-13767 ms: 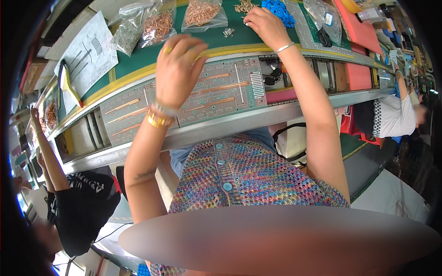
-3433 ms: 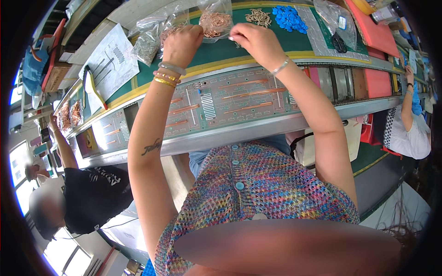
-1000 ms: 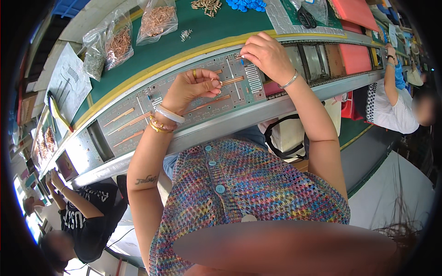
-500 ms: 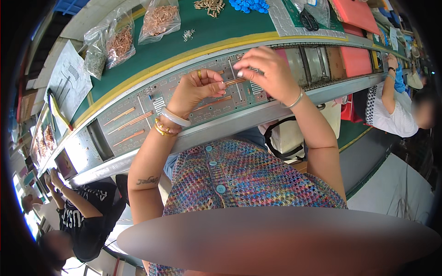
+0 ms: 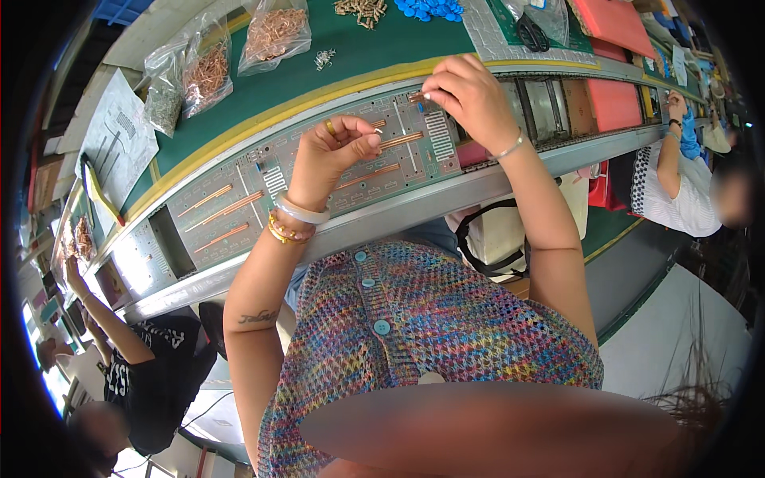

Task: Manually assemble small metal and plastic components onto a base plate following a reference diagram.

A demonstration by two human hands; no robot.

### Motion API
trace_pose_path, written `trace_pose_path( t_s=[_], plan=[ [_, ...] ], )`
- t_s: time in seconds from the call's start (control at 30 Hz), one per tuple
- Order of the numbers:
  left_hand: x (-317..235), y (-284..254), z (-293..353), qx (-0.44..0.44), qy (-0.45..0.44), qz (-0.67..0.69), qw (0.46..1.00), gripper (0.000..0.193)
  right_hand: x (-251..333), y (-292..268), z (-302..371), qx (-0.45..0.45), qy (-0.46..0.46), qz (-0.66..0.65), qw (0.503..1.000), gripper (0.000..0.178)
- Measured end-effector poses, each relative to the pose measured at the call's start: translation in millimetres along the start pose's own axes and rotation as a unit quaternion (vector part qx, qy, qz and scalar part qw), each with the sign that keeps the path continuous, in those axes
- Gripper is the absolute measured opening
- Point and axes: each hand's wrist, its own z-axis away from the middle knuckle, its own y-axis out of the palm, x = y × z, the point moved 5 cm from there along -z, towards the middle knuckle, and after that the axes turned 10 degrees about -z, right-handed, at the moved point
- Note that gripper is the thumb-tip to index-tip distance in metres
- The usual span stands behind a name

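Over a grey-green circuit board [image 5: 358, 193] on the metal rail, my left hand [image 5: 331, 157] is closed, thumb and forefinger together. Its fingertips are at the left end of a pair of copper rods [image 5: 401, 140]; whether they grip anything is hidden. Further right, my right hand [image 5: 476, 102] pinches a small copper-coloured piece [image 5: 417, 97] near the board's far edge. More copper rods [image 5: 227, 210] lie in groups along the left part of the board, and another copper rod [image 5: 368, 176] lies below my left fingertips.
Behind the rail, a green bench holds bags of copper parts [image 5: 275, 36], a bag of silvery parts [image 5: 165, 103], blue pieces [image 5: 430, 9], brass pieces [image 5: 362, 11] and black scissors [image 5: 532, 33]. Yellow-handled pliers [image 5: 99, 191] lie left. One person works at each side.
My right hand has moved away to the right and up from the copper rods, its fingers drawn together. My left hand has shifted slightly left. The person at left reaches further along the bench.
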Motion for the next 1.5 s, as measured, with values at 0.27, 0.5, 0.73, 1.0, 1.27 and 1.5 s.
trace_pose_path(
  t_s=[0.27, 0.5, 0.73, 1.0, 1.27, 1.5],
  plan=[
    [-0.1, 3.0, 16.3, 0.008, -0.022, -0.034, 0.999, 0.014, -11.1, 15.8, -5.7, 0.041, -0.028, 0.048, 0.998, 0.007],
    [-2.7, -2.3, 27.2, 0.012, -0.016, -0.076, 0.997, 0.015, -1.6, 8.8, -1.3, 0.016, -0.048, 0.085, 0.995, 0.013],
    [-3.6, -13.0, 43.0, -0.022, -0.019, -0.097, 0.995, 0.013, 41.0, 11.2, -27.8, -0.056, -0.004, -0.007, 0.998, 0.011],
    [-24.0, -41.9, 72.6, -0.103, 0.06, -0.258, 0.959, 0.014, 48.9, 107.7, -125.0, -0.035, -0.053, 0.118, 0.991, 0.01],
    [-51.7, -127.3, 111.8, -0.285, 0.129, -0.52, 0.795, 0.009, 33.0, 136.8, -143.8, -0.031, 0.031, 0.239, 0.97, 0.017],
    [-49.2, -123.0, 90.3, -0.26, 0.18, -0.6, 0.735, 0.007, 51.8, 125.0, -151.5, -0.013, 0.023, 0.191, 0.981, 0.015]
  ],
)
